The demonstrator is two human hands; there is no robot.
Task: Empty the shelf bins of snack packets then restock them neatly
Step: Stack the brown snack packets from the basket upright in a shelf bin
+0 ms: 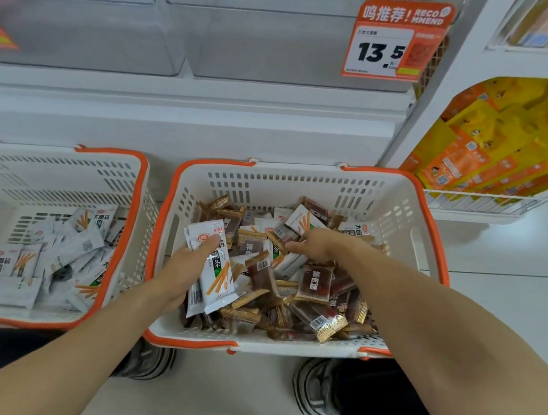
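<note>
while the two clear shelf bins above stand emptied, sorting goes on in the baskets below — judged as the middle of the task, with emptying done and restocking not yet begun. two orange-rimmed baskets sit on the floor: the left basket holds only white packets, roughly a dozen or more, too overlapped to count exactly; the right basket holds a mixed heap of brown packets and white ones, several dozen, not countable. left hand grips a small stack of white packets, about three. right hand reaches into the heap, fingers curled among packets near a white one — whether it grips anything cannot be told. one price tag hangs at the shelf's right. still to do: finish separating, then refill both bins.
</note>
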